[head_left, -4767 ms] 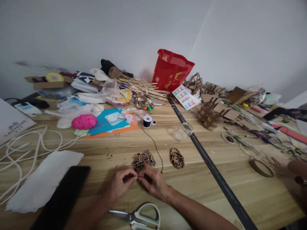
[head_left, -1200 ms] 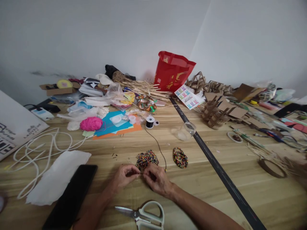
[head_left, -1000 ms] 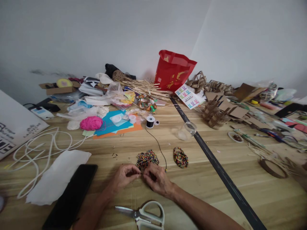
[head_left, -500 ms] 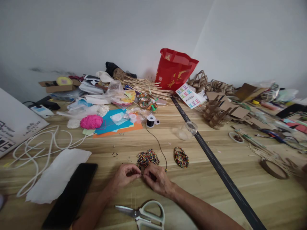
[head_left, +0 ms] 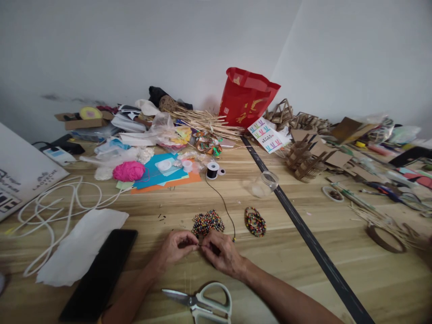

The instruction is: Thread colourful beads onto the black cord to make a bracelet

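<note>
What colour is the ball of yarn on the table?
Bright pink yarn, seen clearly in the head view.

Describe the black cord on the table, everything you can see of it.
The black cord is thin and dark, like waxed thread. It is wound on a small white-flanged spool that stands beside the orange paper. From there a single strand runs toward the person in a loose curve over the wooden table, passing right of the loose bead pile, to the right hand. A few beads sit on it there. Its end is hidden between the fingers.
</note>
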Demonstrator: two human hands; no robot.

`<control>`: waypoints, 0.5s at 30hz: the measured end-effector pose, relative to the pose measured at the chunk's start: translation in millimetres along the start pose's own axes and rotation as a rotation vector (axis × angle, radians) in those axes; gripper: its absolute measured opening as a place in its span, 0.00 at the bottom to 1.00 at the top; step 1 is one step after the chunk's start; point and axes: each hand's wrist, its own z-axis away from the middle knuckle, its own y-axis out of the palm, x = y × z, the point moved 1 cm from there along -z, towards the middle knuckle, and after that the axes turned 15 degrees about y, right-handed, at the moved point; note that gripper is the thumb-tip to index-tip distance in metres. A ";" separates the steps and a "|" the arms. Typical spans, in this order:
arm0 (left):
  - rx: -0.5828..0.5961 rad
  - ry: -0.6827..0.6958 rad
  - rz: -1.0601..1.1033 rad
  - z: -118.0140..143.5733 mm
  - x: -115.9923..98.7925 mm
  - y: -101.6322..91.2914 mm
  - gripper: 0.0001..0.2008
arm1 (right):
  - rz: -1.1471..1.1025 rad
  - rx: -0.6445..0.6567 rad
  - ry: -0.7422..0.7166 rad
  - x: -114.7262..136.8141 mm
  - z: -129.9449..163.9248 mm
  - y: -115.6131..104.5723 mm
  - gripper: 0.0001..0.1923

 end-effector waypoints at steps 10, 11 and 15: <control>0.010 0.018 -0.012 -0.2 1.5 -0.6 0.05 | -0.010 -0.020 -0.010 -0.8 0.4 1.1 0.05; 0.007 0.018 -0.012 -0.2 1.2 -0.7 0.05 | -0.008 -0.018 -0.009 -0.5 0.3 0.9 0.05; 0.001 0.021 -0.014 -0.2 1.1 -0.2 0.05 | 0.000 -0.010 -0.007 0.4 0.2 0.2 0.05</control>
